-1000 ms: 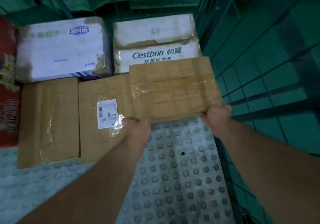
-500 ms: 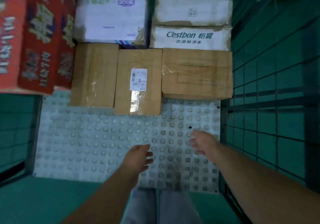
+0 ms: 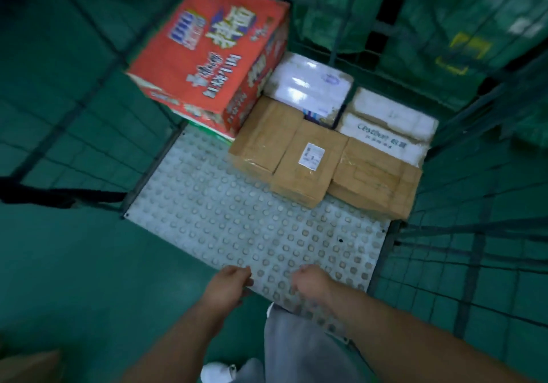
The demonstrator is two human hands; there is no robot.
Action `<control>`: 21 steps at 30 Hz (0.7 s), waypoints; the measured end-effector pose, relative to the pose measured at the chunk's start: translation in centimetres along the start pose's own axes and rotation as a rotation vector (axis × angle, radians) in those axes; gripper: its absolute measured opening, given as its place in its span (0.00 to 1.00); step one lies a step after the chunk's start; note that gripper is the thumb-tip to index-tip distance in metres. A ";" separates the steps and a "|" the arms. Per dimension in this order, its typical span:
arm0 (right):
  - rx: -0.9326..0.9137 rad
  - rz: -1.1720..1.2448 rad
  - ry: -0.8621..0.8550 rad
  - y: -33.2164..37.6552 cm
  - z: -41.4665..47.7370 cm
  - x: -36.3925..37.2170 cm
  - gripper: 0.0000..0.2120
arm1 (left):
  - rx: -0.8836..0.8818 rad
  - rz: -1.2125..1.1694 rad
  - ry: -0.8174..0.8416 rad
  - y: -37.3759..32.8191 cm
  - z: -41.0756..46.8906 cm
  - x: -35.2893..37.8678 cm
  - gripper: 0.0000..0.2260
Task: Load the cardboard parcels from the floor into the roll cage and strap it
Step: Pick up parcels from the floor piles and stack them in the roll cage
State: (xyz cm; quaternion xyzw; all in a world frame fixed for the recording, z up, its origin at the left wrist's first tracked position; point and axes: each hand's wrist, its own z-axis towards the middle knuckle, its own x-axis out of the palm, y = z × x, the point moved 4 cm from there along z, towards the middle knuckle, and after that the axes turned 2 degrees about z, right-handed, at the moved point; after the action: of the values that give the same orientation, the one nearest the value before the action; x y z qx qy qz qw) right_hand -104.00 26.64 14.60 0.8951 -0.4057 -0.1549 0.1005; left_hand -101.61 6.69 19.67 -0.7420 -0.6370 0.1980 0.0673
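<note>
1. Both hands have let go of the flat brown parcel [image 3: 376, 181] they held a second ago. In the head view the left hand [image 3: 229, 286] and right hand [image 3: 311, 283] have pulled back to the front edge of the cage floor [image 3: 225, 222]. Each is empty, with loosely curled fingers.
2. We see that parcel resting flat by the right edge of the cage floor. It sits in front of the white water box [image 3: 388, 127], just beside the labelled parcel [image 3: 308, 163], and close to the mesh wall [image 3: 474, 234].
3. We judge this parcel loaded and the hands free to fetch another. Most of the front of the floor is bare, so there is plenty of room and strapping is some way off.
4. Its long axis runs across the cage, parallel to the back edge, with the broad taped face up. The labelled parcel and the plain brown parcel [image 3: 264, 136] to its left lie the other way, with their long axes running front to back.
5. At the back left corner a red box [image 3: 213, 56] stands taller than the rest, and a white box [image 3: 308, 86] sits beside it along the back edge.
6. A dark band [image 3: 59, 195] crosses the left side and may be the strap, though we cannot tell. A blurred brown shape [image 3: 26, 365] on the green ground at lower left may be another parcel.
</note>
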 end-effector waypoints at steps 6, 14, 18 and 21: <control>-0.089 -0.080 -0.135 4.3 -3.6 9.6 0.09 | 0.043 -0.232 -0.050 11.1 -4.9 -9.9 0.09; -0.230 -0.379 0.115 8.2 -11.9 38.5 0.07 | -0.087 -0.622 -0.292 34.9 -13.3 -25.1 0.07; -0.325 -0.658 0.324 10.0 -16.7 52.1 0.08 | -0.164 -0.852 -0.461 46.8 -17.7 -30.1 0.09; -0.413 -0.876 0.429 11.7 -19.4 59.1 0.11 | -0.257 -1.011 -0.554 54.0 -20.1 -32.2 0.08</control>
State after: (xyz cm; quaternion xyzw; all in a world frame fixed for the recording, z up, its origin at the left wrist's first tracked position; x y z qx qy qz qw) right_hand -68.36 -24.64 24.67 0.9540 0.0749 -0.0724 0.2813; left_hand -47.95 -31.26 25.68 -0.2690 -0.9243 0.2489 -0.1063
